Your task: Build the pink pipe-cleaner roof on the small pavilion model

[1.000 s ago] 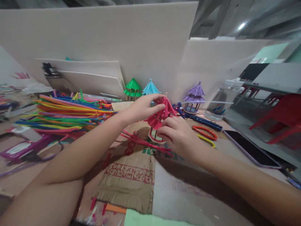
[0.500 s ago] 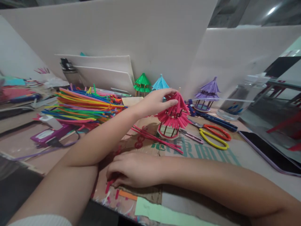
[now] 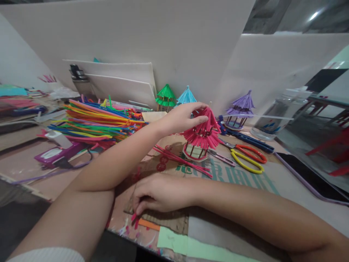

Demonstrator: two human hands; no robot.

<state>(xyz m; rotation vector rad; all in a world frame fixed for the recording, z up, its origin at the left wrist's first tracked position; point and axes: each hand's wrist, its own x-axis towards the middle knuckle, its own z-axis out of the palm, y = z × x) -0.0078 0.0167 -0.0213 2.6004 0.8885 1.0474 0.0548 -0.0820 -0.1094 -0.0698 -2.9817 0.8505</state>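
Observation:
My left hand (image 3: 188, 115) rests over the top of a pink pavilion model (image 3: 203, 136), with thumb and fingers closed around its pointed roof. The model stands upright on an octagonal base, and my hand hides part of the roof tip. Lower down, near the table's front edge, my right hand (image 3: 159, 193) is closed with its fingertips on a short pink piece of pipe cleaner (image 3: 133, 217). A second short pink piece (image 3: 136, 223) lies beside it. Several long pink pipe cleaners (image 3: 185, 160) lie between my right hand and the model.
Bundled coloured pipe cleaners (image 3: 92, 122) and a purple glue gun-like device (image 3: 57, 154) lie left. Green (image 3: 165, 96), blue (image 3: 187, 95) and purple (image 3: 240, 109) pavilion models stand behind. Scissors (image 3: 248, 160), a phone (image 3: 308, 174) and a clear bottle (image 3: 280, 112) are right.
My right hand has shifted slightly right along the table edge, and a short pink piece at its fingertips has moved right with it. My left hand stays on the pink model's roof.

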